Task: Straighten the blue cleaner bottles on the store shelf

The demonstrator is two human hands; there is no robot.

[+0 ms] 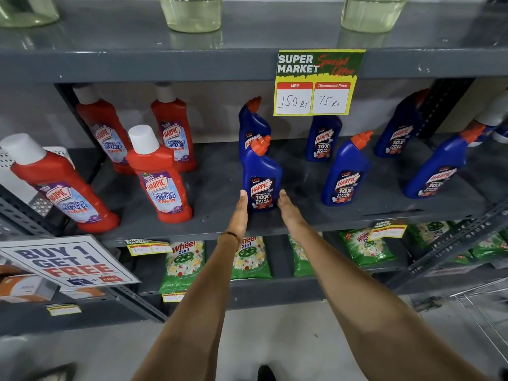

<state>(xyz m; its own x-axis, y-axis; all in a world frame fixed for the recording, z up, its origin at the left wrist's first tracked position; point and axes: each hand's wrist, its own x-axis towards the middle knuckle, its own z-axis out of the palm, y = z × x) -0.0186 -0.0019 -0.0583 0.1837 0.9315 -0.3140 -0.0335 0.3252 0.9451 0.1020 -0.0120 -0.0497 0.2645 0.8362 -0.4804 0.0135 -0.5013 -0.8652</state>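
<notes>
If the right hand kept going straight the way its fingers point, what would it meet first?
The right hand is already at the front blue bottle. Straight on, it likely slides along that bottle's side; depth is unclear.

Grey metal shelf (220, 188) carries red cleaner bottles (162, 174) left, blue cleaner bottles (345, 171) right.

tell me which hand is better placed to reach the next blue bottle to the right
Right. The right hand is on the held blue bottle's right side, nearest the next blue bottle; the left hand would have to cross over.
</notes>
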